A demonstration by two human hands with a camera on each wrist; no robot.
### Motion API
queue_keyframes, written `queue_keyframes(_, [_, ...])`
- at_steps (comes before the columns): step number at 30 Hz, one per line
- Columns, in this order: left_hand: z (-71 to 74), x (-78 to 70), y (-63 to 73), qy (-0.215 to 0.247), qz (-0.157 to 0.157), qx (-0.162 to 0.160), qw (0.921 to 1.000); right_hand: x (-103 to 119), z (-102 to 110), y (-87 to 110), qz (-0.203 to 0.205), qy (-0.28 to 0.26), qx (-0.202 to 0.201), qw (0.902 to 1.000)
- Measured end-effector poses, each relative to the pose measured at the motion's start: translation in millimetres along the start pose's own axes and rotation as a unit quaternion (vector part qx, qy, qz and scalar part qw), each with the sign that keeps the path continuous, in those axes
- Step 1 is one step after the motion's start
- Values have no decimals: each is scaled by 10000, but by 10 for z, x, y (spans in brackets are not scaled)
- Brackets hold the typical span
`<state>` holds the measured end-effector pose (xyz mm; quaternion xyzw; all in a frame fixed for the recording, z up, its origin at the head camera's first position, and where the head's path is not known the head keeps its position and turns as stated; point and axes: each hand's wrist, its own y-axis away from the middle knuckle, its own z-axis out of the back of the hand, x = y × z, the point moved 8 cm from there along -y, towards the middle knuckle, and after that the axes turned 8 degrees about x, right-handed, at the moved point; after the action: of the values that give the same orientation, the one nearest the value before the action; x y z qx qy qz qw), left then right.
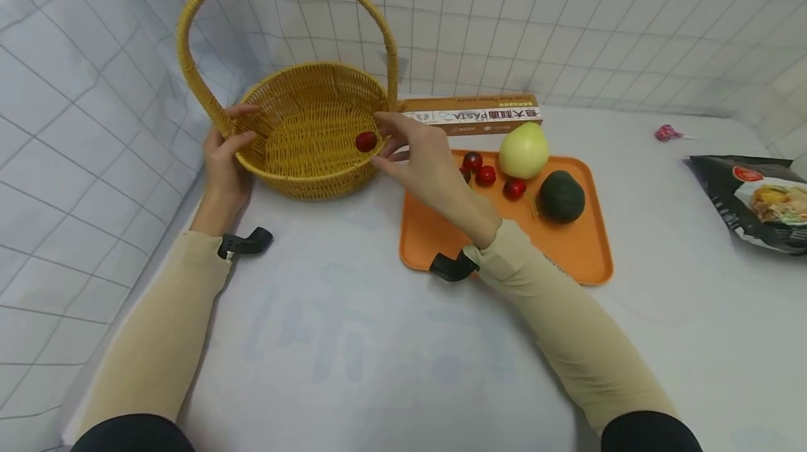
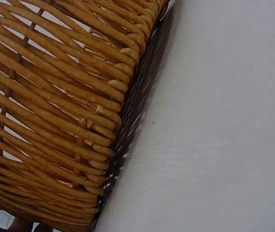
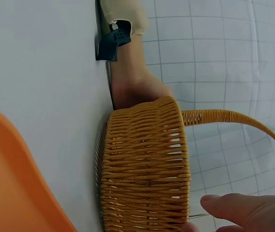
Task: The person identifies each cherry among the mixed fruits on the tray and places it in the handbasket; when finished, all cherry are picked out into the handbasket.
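A yellow wicker basket [image 1: 302,186] with a tall arched handle stands at the back left. My left hand [image 1: 225,161] grips its left rim, with the thumb and fingers over the edge. In the left wrist view the woven basket side [image 2: 55,96] fills the left, and fingertips [image 2: 19,225] show at the bottom. One red cherry [image 1: 366,141] is inside the basket near its right wall. My right hand [image 1: 431,165] is at the right rim, thumb and fingers apart, close to the cherry but not around it. In the right wrist view, the right hand [image 3: 253,210] is beside the basket.
An orange tray [image 1: 592,256] carries several cherries [image 1: 485,176], a yellow-green fruit [image 1: 524,151] and a dark green fruit [image 1: 561,197]. Behind it lies a pasta box [image 1: 469,115]. A lollipop [image 1: 668,133] and a black food packet [image 1: 753,203] lie at the right.
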<state>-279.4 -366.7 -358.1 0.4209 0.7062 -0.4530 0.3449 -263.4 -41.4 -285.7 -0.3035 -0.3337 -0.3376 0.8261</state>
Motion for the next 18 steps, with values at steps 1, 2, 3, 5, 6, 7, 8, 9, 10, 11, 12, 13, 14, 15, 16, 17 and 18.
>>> queue_keyframes(1, [-5,-3,-2,-15,-36,-3,10000,-2,-12,3,-2,-21,58,10000])
queue_keyframes(2, [-8,-8,-6,-15,-89,7,10000,0,-15,10,18,19,94,10000])
queue_keyframes(3, [-8,-14,-9,0,-134,8,9999,-2,-12,16,25,44,112,9999])
queue_keyframes(5, [-1,-24,-8,7,-215,19,9998,-7,3,29,38,77,124,9999])
queue_keyframes(6, [7,-23,-7,38,-231,17,9997,-9,13,36,45,91,133,9999])
queue_keyframes(7, [14,-23,-1,70,-241,17,9997,-13,25,44,49,104,143,9998])
queue_keyframes(8, [22,-16,3,119,-225,12,9997,-15,41,53,53,127,141,9998])
queue_keyframes(9, [29,-10,6,126,-211,3,9997,-18,58,62,56,121,142,9998])
queue_keyframes(10, [34,-1,10,141,-178,-3,9997,-25,75,74,45,108,144,9998])
queue_keyframes(11, [32,7,11,159,-156,5,9998,-34,94,89,16,115,145,9998])
queue_keyframes(12, [29,16,10,164,-131,16,9998,-46,113,107,-14,134,146,9998])
queue_keyframes(13, [22,21,8,142,-108,22,9998,-63,133,127,-51,146,143,9998])
queue_keyframes(14, [16,26,4,136,-93,28,9999,-82,153,152,-96,205,135,9997])
queue_keyframes(15, [9,26,-1,115,-95,30,9999,-106,169,180,-157,254,144,9995])
queue_keyframes(16, [3,25,-5,116,-79,23,9999,-134,183,210,-218,287,167,9992])
queue_keyframes(17, [-2,21,-10,128,-80,15,9999,-167,198,239,-271,322,187,9989])
queue_keyframes(18, [-4,18,-16,114,-78,13,9999,-198,216,271,-312,323,200,9988])
